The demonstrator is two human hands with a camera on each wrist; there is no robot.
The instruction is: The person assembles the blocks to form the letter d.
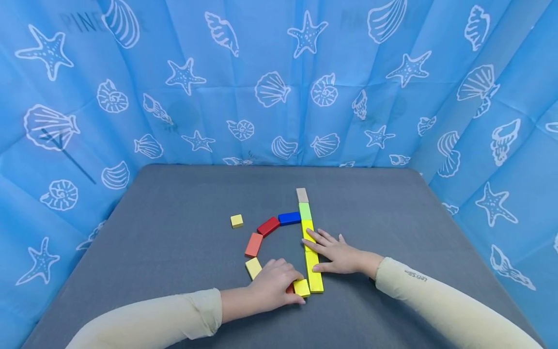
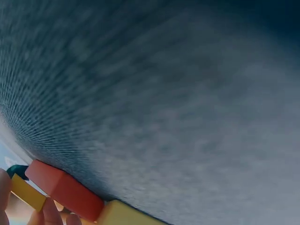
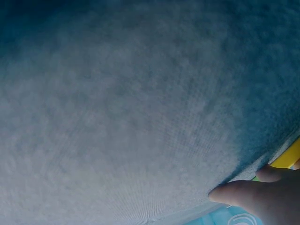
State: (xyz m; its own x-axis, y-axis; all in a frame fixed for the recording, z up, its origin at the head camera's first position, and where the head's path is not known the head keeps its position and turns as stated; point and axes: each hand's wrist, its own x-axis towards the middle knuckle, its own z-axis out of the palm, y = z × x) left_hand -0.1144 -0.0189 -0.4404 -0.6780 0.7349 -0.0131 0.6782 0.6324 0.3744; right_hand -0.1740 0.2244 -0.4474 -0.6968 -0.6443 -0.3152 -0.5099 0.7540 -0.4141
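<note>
My left hand (image 1: 271,287) pinches a small yellow block (image 1: 302,288) between thumb and fingers, close beside the foot of a straight column. An orange-red block (image 2: 70,192) shows beside it in the left wrist view, mostly covered by the hand in the head view. Fingers spread, my right hand (image 1: 342,255) touches the column's upper yellow block (image 1: 307,226) and lower yellow block (image 1: 314,278). Above these lie a green block (image 1: 305,211) and a beige block (image 1: 302,195). Curving left from the column are a blue block (image 1: 289,218), a red block (image 1: 268,226), a coral block (image 1: 254,245) and a pale yellow block (image 1: 252,266).
A loose pale yellow cube (image 1: 237,221) sits outside the curve, at its upper left. All the blocks lie on a grey cloth-covered table (image 1: 370,203). Blue curtains (image 1: 261,58) with white shells and starfish surround its back and sides.
</note>
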